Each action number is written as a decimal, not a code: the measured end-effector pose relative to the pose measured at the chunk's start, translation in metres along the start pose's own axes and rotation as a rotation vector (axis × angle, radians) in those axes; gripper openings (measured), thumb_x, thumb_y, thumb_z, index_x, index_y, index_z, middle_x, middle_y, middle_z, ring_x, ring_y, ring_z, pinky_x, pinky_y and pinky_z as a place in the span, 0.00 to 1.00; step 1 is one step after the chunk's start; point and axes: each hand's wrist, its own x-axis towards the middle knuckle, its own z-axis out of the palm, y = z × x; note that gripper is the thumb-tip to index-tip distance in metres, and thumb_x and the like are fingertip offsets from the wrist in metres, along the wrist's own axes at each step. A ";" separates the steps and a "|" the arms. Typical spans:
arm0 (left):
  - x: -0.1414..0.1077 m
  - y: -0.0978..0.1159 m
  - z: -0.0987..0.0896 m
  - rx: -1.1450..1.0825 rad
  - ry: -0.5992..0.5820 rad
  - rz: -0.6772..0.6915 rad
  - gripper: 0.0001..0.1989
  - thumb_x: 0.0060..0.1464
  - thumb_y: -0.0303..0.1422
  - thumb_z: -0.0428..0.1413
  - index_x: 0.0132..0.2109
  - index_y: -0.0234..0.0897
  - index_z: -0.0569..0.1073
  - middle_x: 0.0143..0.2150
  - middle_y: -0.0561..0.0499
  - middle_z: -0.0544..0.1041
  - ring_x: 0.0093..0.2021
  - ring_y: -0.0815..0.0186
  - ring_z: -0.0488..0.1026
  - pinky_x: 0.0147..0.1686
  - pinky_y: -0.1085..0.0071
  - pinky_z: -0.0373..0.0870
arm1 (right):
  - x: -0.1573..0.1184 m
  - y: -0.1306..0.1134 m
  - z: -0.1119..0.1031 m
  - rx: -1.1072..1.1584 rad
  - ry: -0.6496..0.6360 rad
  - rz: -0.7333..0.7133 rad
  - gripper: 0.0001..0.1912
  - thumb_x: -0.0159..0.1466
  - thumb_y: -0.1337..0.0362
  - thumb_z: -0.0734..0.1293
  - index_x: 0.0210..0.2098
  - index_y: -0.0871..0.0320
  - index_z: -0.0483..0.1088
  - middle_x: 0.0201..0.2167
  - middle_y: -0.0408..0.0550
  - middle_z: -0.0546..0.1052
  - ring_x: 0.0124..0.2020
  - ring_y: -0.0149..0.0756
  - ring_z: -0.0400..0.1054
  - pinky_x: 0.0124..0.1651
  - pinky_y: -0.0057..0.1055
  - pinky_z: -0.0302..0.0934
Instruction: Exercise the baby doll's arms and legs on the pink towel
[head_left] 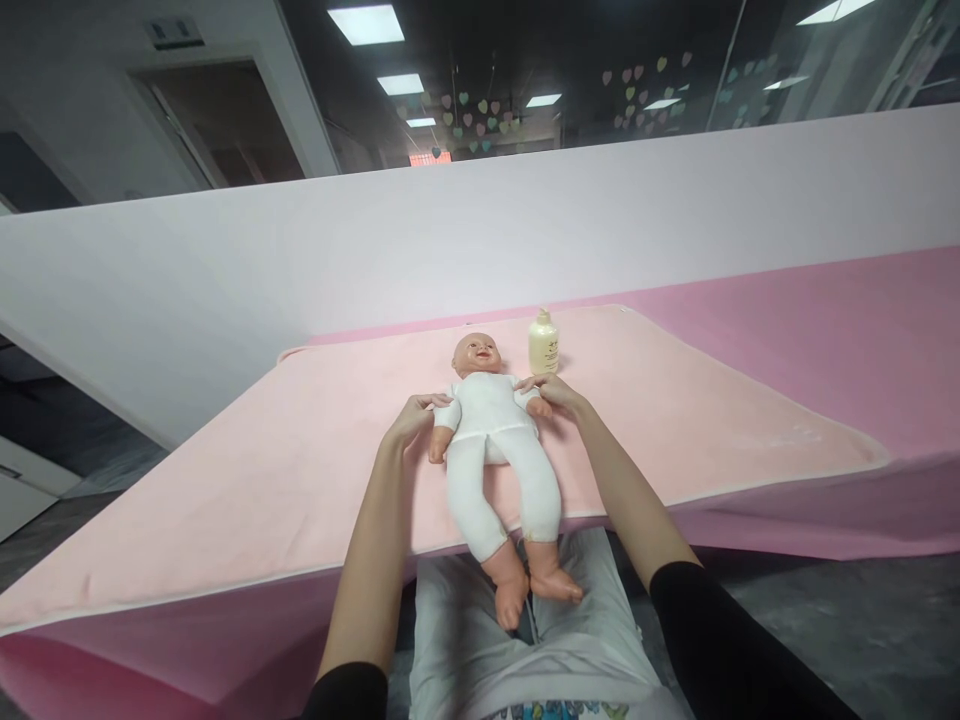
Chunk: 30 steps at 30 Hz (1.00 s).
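Observation:
A baby doll (pixel 491 405) lies on its back with its head away from me, its body white and its head, hands and feet skin-toned. Its lower legs and feet stick out past the table's front edge, above my lap. My left hand (pixel 412 418) rests its stretched fingertips on the doll's upper arm on the left. On the opposite side, the fingers of my right hand (pixel 553 390) lie spread across the doll's shoulder and upper arm. Both thumbs are largely hidden. Just beyond my right hand a pale yellow pump bottle (pixel 544 345) stands upright beside the doll's head.
A light pink towel (pixel 315 470) covers much of the table, over a darker pink cloth (pixel 825 330) that hangs down in front. Behind the table runs a low white wall (pixel 450 240), topped by dark glass with heart stickers. The front edge lies close to my lap.

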 end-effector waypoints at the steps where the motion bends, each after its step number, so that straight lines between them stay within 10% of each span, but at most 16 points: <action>1: 0.000 0.000 -0.003 0.022 -0.035 0.012 0.06 0.29 0.24 0.57 0.21 0.37 0.76 0.38 0.44 0.80 0.48 0.55 0.73 0.55 0.60 0.65 | 0.000 0.000 0.000 -0.013 0.007 -0.007 0.10 0.42 0.72 0.62 0.19 0.58 0.75 0.41 0.49 0.79 0.43 0.40 0.71 0.46 0.33 0.65; 9: -0.005 -0.002 -0.010 -0.010 -0.057 -0.094 0.18 0.34 0.30 0.63 0.38 0.37 0.81 0.41 0.45 0.80 0.42 0.56 0.75 0.41 0.64 0.71 | 0.004 0.007 -0.002 0.113 0.025 -0.016 0.16 0.44 0.73 0.66 0.32 0.58 0.78 0.39 0.48 0.79 0.41 0.38 0.71 0.45 0.31 0.65; 14: -0.004 0.000 -0.002 -0.032 0.039 -0.051 0.13 0.35 0.35 0.67 0.31 0.34 0.79 0.33 0.45 0.79 0.35 0.61 0.74 0.36 0.68 0.69 | 0.012 0.012 -0.004 0.166 -0.001 -0.052 0.21 0.46 0.69 0.72 0.42 0.55 0.77 0.42 0.46 0.79 0.42 0.36 0.71 0.45 0.30 0.65; 30: 0.025 -0.030 0.019 0.093 0.422 -0.143 0.22 0.42 0.49 0.62 0.21 0.36 0.67 0.18 0.52 0.65 0.22 0.68 0.63 0.23 0.71 0.56 | 0.034 0.020 0.017 -0.280 0.496 0.087 0.09 0.55 0.61 0.71 0.26 0.61 0.73 0.26 0.48 0.76 0.33 0.39 0.72 0.37 0.31 0.66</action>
